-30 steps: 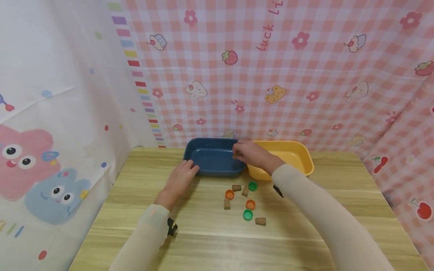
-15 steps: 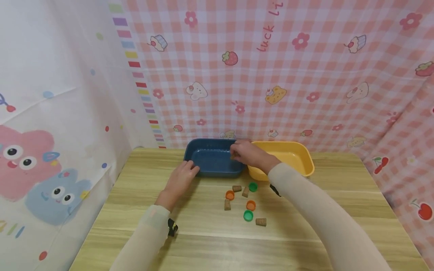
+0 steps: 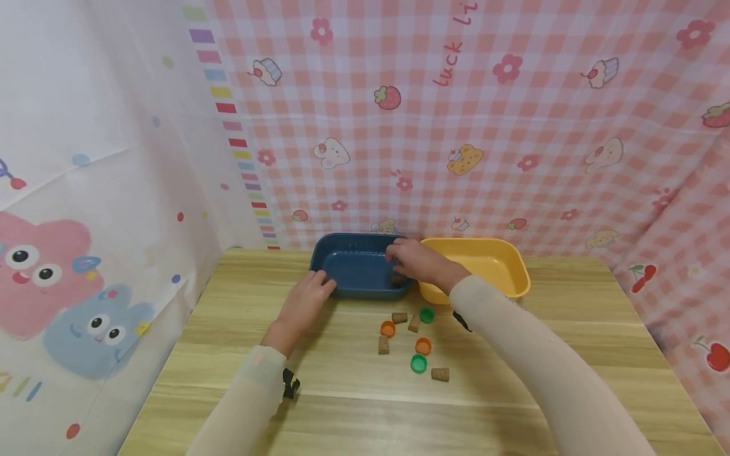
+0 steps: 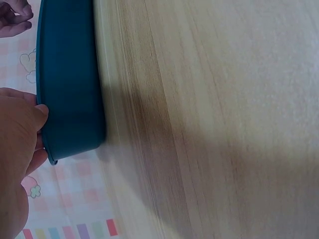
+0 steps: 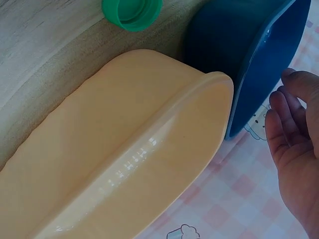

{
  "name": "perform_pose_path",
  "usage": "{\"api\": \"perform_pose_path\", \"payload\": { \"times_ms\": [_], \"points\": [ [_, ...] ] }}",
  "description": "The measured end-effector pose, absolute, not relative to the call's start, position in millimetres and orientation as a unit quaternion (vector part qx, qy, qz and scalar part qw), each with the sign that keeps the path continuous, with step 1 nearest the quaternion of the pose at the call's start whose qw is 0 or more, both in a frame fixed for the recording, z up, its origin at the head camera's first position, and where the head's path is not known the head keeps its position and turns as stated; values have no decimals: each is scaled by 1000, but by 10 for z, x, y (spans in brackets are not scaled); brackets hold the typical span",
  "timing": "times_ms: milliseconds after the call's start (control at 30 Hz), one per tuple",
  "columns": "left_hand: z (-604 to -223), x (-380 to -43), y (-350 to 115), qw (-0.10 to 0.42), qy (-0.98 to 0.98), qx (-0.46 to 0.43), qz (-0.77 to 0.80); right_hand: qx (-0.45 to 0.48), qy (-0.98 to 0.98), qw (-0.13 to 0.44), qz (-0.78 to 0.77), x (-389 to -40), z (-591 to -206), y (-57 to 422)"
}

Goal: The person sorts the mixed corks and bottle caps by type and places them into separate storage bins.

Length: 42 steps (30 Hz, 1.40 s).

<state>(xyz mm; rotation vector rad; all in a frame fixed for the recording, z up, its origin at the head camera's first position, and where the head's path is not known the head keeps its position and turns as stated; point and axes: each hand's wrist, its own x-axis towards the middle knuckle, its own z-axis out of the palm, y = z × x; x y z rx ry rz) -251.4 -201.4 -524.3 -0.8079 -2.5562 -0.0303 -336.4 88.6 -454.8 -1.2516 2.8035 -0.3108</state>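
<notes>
My left hand (image 3: 303,301) grips the near left corner of the blue bin (image 3: 365,294). In the left wrist view its thumb (image 4: 42,115) lies over the outside of the rim, with fingers behind it. Above the bin's right end is my right hand (image 3: 419,259), its fingers (image 5: 284,117) loosely bent and holding nothing in the right wrist view. A dark cork (image 3: 397,279) shows inside the bin just below that hand. The yellow bin (image 3: 521,278) stands against the blue one, partly hidden by my right hand and forearm.
On the wooden table (image 3: 342,418) before the bins lie several corks, one cork (image 3: 440,374) nearest me. Among them are orange caps, one orange cap (image 3: 423,346) at the middle, and green caps, one green cap (image 3: 419,363) beside it. A checked cloth (image 3: 353,114) hangs behind.
My right hand has moved slightly left over the blue bin and let go of a cork, now seen inside the bin. The left hand stays on the rim.
</notes>
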Motion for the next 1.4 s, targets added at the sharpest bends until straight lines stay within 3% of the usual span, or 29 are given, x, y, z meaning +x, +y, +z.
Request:
{"api": "perform_pose_path", "payload": {
  "times_ms": [600,1400],
  "points": [
    [-5235,-2507,-2008,243,-922,-300,-12,-410,904,49,-115,-3284,-4560,929],
    [-5229,-2501,-2023,253,-917,-307,-18,-505,851,-8,-147,-2624,-4439,1215]
  ]
}}
